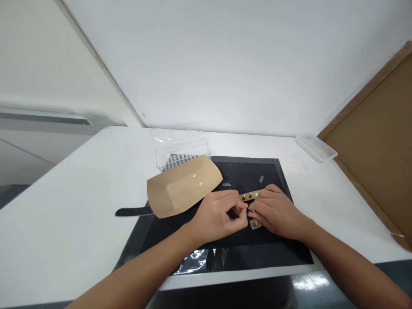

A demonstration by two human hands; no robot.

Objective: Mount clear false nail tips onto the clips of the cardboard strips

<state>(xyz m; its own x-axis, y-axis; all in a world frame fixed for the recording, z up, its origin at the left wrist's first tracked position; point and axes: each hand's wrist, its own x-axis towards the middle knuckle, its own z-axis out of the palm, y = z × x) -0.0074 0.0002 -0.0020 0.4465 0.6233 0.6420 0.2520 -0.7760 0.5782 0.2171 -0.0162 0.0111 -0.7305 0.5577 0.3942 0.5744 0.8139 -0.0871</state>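
My left hand [223,214] is closed, thumb and index finger pinched together over the black mat [222,231]. What sits in that pinch is too small to name. Close against it, my right hand [278,210] has its fingers curled around a small shiny dark piece [251,210], whose kind I cannot make out. Two brown strips with round dark studs lie by the fingers: one strip [247,197] behind, another strip [254,224] in front, partly covered by my right hand. Two clear nail tips rest farther back, one nail tip [226,184] left and another nail tip [262,178] right.
A brown paper tray [180,184] with small white bits inside overlaps the mat's left side. Behind it stands a clear compartment box [183,156]. A black handle [133,211] pokes out under the tray. At back right are a clear plastic tray [316,148] and a cardboard panel [380,128].
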